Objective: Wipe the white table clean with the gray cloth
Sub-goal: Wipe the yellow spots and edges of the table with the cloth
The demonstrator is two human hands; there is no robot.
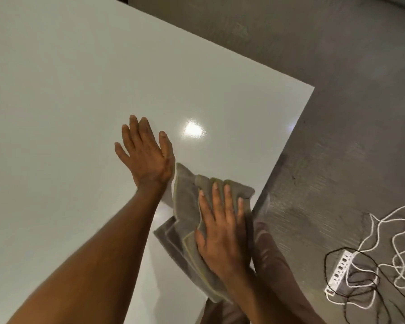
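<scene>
The white table (68, 90) fills the left and middle of the head view, glossy, with a light glare near its right side. A folded gray cloth (185, 206) lies on the table by the right edge. My right hand (222, 232) presses flat on the cloth, fingers spread over it and pointing away from me. My left hand (145, 153) rests flat on the bare table just left of and beyond the cloth, fingers apart, holding nothing.
The table's right edge runs diagonally from the far corner (313, 86) down toward me. Beyond it is gray floor (337, 66). A white power strip (339, 270) with tangled white and black cables lies on the floor at lower right.
</scene>
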